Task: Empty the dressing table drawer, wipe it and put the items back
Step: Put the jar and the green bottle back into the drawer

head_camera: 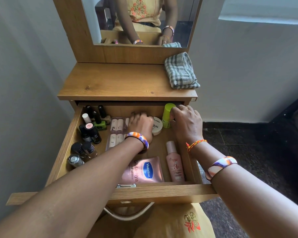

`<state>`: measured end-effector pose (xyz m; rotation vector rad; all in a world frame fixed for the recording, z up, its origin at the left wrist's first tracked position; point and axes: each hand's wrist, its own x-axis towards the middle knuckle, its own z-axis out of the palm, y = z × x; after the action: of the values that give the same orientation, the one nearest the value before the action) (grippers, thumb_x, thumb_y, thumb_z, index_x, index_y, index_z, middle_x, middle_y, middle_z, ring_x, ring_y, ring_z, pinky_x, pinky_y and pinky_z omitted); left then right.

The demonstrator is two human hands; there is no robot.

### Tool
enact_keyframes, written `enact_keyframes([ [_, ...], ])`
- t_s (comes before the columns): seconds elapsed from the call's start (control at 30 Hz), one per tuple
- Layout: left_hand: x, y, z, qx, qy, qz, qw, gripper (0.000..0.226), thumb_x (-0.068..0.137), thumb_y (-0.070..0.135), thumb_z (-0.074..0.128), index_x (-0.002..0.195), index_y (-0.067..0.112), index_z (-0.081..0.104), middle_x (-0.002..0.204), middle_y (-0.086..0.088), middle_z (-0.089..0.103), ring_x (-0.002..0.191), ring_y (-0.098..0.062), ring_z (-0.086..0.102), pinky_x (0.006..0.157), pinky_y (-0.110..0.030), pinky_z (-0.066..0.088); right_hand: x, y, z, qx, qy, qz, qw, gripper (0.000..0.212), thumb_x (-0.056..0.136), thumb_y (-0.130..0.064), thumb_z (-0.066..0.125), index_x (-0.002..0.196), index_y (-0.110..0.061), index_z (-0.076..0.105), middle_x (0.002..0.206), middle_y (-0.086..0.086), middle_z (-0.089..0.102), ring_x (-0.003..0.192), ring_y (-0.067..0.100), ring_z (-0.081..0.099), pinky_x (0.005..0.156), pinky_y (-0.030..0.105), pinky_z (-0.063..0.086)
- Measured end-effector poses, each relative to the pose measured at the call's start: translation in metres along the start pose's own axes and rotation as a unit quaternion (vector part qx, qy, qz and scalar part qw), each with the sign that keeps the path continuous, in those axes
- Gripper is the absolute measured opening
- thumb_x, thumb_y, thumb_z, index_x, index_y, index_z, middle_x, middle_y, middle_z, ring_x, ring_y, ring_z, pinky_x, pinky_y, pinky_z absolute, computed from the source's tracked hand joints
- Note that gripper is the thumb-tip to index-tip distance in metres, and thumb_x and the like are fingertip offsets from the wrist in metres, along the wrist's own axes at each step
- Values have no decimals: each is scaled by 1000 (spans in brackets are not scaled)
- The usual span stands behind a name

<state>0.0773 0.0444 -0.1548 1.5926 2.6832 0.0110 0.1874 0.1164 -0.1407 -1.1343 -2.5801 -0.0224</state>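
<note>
Currently, the drawer is standing pulled fully out below the dressing table surface, and it is still carrying most of its contents. The right hand is reaching to the far right corner, with its fingers curling round the green bottle standing there. The left hand is lying knuckles-up at the back centre, its fingers curling down over the tray of small tubes; whether it is gripping anything underneath cannot be told. A white round jar is lying between the two hands, touching the left one.

Emptying is judged to be at an early stage: nail polish bottles are crowding the left side, while a Vaseline sachet and a pink spray bottle are lying near the front. The folded checked cloth is waiting on the surface, unused.

Hazards: the upright polish bottles are standing close together, so a passing forearm could be toppling several at once. Lifting the green bottle by its cap risks the cap loosening. Leaning on the extended drawer front could be straining it
</note>
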Motion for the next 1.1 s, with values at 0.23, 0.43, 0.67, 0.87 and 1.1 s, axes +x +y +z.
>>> enact_keyframes([
  [0.23, 2, 1, -4, 9, -7, 18, 1000, 32, 87, 11, 55, 119, 11, 58, 121, -12, 58, 119, -30, 51, 107, -36, 32, 3, 1, 4, 0, 8, 3, 1000, 15, 84, -2, 53, 92, -12, 61, 98, 8, 65, 95, 29, 56, 70, 28, 29],
  [0.43, -4, 0, -11, -24, 1, 31, 999, 28, 90, 20, 56, 116, 9, 59, 119, -12, 54, 119, -30, 48, 92, -38, 43, 3, 2, 6, -12, 8, -3, 1000, 15, 87, -4, 51, 95, -13, 60, 101, 8, 65, 97, 28, 56, 71, 28, 31],
  [0.67, -26, -16, -18, -103, 39, 62, 992, 29, 91, 23, 53, 117, 12, 62, 125, -2, 53, 120, -22, 46, 89, -37, 48, -2, -1, -2, -7, 3, -28, 1000, 13, 89, -10, 48, 94, -6, 61, 102, 12, 65, 99, 31, 56, 71, 29, 32],
  [0.87, -52, -40, -25, -178, 47, 77, 980, 21, 87, 19, 58, 104, 14, 69, 118, 0, 62, 109, -21, 58, 84, -32, 50, -11, -15, -18, 20, -71, -50, 996, 12, 85, -12, 50, 76, -17, 57, 96, 11, 65, 92, 32, 60, 65, 27, 35],
  [1.1, -81, -52, -40, -317, -37, 35, 947, 15, 83, 8, 64, 94, 4, 73, 90, -11, 69, 87, -20, 63, 77, -24, 48, -32, -55, -24, 214, -328, -53, 919, 42, 78, -13, 71, 50, -20, 41, 53, -5, 44, 51, 8, 40, 46, 15, 29],
])
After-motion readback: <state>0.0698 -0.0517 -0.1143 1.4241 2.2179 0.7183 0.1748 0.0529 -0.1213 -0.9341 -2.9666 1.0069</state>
